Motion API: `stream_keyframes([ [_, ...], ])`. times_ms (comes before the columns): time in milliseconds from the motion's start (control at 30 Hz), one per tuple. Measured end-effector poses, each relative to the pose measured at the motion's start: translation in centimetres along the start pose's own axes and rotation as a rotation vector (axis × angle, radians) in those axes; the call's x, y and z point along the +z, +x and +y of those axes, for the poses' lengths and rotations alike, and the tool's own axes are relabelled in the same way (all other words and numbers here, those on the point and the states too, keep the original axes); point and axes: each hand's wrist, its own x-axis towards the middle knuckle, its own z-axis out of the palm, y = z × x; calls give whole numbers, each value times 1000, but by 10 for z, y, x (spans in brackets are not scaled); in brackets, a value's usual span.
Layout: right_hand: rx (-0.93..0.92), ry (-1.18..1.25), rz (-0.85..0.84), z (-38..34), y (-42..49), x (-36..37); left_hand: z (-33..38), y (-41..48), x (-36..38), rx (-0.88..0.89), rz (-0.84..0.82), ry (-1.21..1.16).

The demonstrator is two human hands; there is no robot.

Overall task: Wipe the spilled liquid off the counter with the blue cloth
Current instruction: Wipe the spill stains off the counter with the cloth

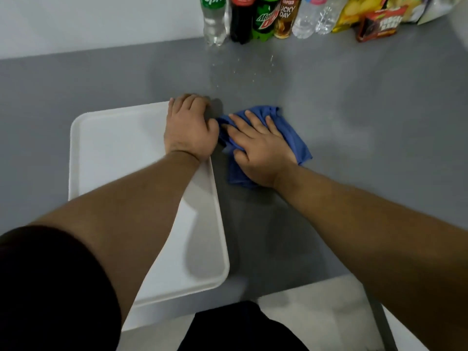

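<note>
— Grip status?
— Right grip (258, 148) presses flat, fingers spread, on the blue cloth (293, 138). Left grip (190, 127) curls over the far corner of the white tray (114, 148).
— Cloth location and progress?
— Mid-desk (354, 122), just beside the tray. Droplets (228, 69) remain toward the far edge, near the bottles (263, 19). Wiping is judged unfinished.
— Orientation?
— Bunched. Long axis is unclear, roughly left-to-right.

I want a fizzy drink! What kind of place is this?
Likely a snack or pantry counter: soft-drink bottles and snack packets line the wall on a grey counter, and a white serving tray sits in front.
</note>
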Motion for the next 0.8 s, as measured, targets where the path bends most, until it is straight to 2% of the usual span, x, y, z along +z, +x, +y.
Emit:
stream_keyframes([
  [200, 83, 0, -74, -22, -54, 5, 1, 0, -2, -4, -55, 37],
  [333, 144, 91, -14, -42, -100, 10, 2, -1, -6, -1, -83, 3],
  [467, 212, 88, 32, -66, -146, 19, 10, -3, -11, 13, -192, 55],
  [533, 234, 89, 68, -74, -165, 22, 21, -13, -12, 48, -222, 51],
  [667, 270, 97, 43, -80, -183, 22, 55, -49, -9, 172, -174, -3],
  [800, 311, 139, 51, -72, -195, 18, 80, -74, -2, 215, -205, -9],
])
